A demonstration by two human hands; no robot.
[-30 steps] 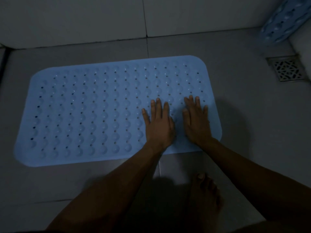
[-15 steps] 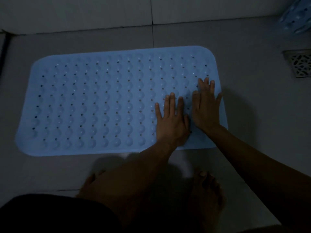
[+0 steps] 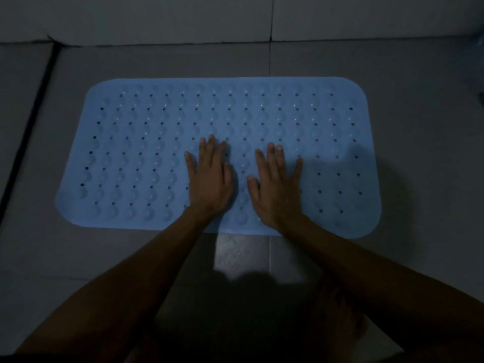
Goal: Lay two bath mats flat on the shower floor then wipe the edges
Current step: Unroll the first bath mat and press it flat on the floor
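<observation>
1. Light blue bath mat (image 3: 146, 158) is lying flat on the grey tiled shower floor (image 3: 424, 166), long side running left to right; rounded corners; rows of bumps and small holes covering its top.
2. Left hand (image 3: 209, 179) is resting palm down on the mat, fingers straight and slightly spread, holding nothing; it is sitting near the mat's middle, towards the near edge.
3. Right hand (image 3: 277, 187) is lying palm down just beside the left, fingers straight, thumb out to the side, also gripping nothing; small gap of mat showing between the two hands.
4. Mat is spreading out under both hands; more of it is lying to the left of the left hand than to the right of the right hand; far edge is sitting well beyond the fingertips; near edge is lying just behind the wrists.
5. Both forearms are reaching in from the bottom of the view and crossing the mat's near edge.
6. Wall base (image 3: 157, 19) is running along the top, near the mat's far edge but apart from it; dark floor joint (image 3: 28, 127) is slanting down the left side, apart from the mat; lighting is dim, so fine detail is hard to tell.
</observation>
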